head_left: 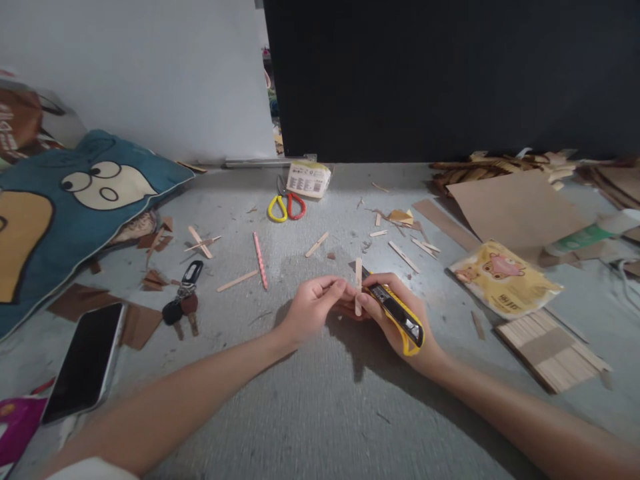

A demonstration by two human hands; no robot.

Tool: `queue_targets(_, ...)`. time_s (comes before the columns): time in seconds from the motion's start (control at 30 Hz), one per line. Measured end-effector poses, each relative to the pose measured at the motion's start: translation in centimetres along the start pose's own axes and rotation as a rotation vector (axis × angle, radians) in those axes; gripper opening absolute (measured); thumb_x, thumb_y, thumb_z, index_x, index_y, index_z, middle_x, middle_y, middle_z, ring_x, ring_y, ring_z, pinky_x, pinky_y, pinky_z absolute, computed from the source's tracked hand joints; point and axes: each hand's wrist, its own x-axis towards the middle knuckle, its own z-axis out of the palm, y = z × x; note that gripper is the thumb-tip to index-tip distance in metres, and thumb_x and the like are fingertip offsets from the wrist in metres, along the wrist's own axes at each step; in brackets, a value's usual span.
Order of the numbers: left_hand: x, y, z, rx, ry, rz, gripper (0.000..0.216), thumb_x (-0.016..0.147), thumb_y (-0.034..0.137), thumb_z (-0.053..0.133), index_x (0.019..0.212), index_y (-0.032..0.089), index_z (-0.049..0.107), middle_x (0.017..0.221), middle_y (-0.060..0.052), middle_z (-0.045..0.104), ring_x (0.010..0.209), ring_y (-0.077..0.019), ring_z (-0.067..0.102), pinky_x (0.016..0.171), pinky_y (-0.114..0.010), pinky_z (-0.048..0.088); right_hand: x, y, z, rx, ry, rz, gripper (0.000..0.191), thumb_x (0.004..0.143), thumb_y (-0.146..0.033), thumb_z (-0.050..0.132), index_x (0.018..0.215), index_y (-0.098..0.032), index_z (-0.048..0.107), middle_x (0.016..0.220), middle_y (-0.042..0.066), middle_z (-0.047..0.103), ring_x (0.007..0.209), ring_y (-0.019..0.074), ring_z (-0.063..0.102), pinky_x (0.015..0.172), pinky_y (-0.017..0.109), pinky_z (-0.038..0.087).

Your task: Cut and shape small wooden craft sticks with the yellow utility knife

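Observation:
A pale wooden craft stick (359,283) stands nearly upright between my two hands. My left hand (315,308) is closed, its thumb and fingers pinched beside the stick's lower half; part of the fingers is hidden. In my right hand (411,303) lies a yellow-and-black utility knife (397,312), gripped with the fingers wrapped round it. Its blade (356,268) is out and passes behind the upper part of the stick. The right thumb touches the stick near its lower end.
Scissors (287,207), a pink striped pencil-like rod (260,260) and stick offcuts (404,257) lie ahead. To the left are keys (187,310), a phone (87,363) and a blue cushion (100,193). A stick bundle (550,347) and yellow packet (505,277) lie right.

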Motion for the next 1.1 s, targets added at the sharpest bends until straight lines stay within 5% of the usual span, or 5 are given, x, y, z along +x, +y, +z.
queue_targets(0.43, 0.0, -0.2, -0.1, 0.036, -0.010, 0.036, 0.041, 0.081, 0.047, 0.085, 0.092, 0.016, 0.060, 0.071, -0.006, 0.076, 0.065, -0.0183, 0.075, 0.068, -0.030, 0.061, -0.1, -0.3, 0.1, 0.058, -0.054, 0.008, 0.025, 0.098, -0.048, 0.065, 0.103, -0.025, 0.056, 0.067, -0.002, 0.069, 0.055, 0.0164, 0.069, 0.049, 0.027, 0.057)
queue_targets(0.63, 0.1, -0.6, -0.2, 0.089, 0.068, 0.082, 0.054, 0.079, 0.042, 0.087, 0.118, 0.015, 0.062, 0.077, -0.005, 0.078, 0.066, -0.0176, 0.075, 0.071, -0.029, 0.059, -0.1, -0.1, 0.0, -0.059, -0.031, -0.051, 0.024, 0.099, -0.046, 0.064, 0.106, -0.025, 0.056, 0.072, -0.001, 0.071, 0.059, 0.0173, 0.070, 0.054, 0.028, 0.058)
queue_targets(0.83, 0.3, -0.7, -0.4, 0.179, 0.222, 0.103, 0.042, 0.080, 0.043, 0.085, 0.106, 0.014, 0.070, 0.084, -0.009, 0.080, 0.077, -0.0212, 0.077, 0.075, -0.031, 0.060, -1.0, 0.3, -0.8, -0.280, 0.141, -0.242, 0.021, 0.102, -0.038, 0.055, 0.119, -0.027, 0.058, 0.086, 0.003, 0.073, 0.068, 0.0190, 0.073, 0.064, 0.031, 0.060)
queue_targets(1.1, 0.3, -0.6, -0.2, 0.167, 0.230, 0.115, 0.048, 0.079, 0.042, 0.085, 0.113, 0.014, 0.068, 0.078, -0.006, 0.079, 0.073, -0.0206, 0.076, 0.072, -0.031, 0.061, -1.2, 0.0, -1.3, -0.404, -0.057, -0.523, 0.041, 0.097, -0.016, 0.053, 0.138, -0.025, 0.058, 0.090, 0.004, 0.071, 0.069, 0.0175, 0.069, 0.064, 0.030, 0.061)
